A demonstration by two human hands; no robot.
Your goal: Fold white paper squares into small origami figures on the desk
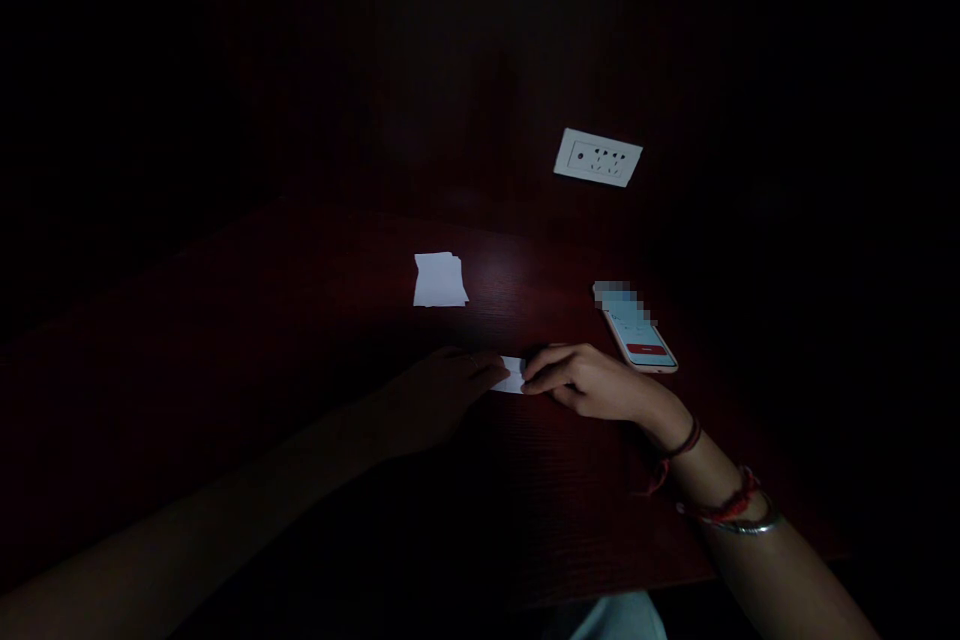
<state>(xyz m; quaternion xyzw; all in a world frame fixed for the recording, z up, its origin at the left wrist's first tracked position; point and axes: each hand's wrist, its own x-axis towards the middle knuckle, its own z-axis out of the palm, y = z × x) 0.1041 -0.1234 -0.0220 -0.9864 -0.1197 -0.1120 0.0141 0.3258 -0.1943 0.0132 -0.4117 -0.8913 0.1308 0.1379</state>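
A small piece of white paper (513, 376), with what looks like a crease across it, lies on the dark red table between my hands. My left hand (450, 390), deep in shadow, has its fingers on the paper's left end. At the right end, the fingers of my right hand (585, 380) are bent and closed on the paper's edge. Farther back on the table rests a small stack of white paper sheets (439, 280), their edges slightly out of line. The fingertips are partly hidden by shadow.
A phone (641, 335) with its screen lit lies just beyond my right hand. On the dark upright panel behind is a white power socket (598, 158). The table's (600, 560) front edge runs near my right forearm. Surroundings are very dark.
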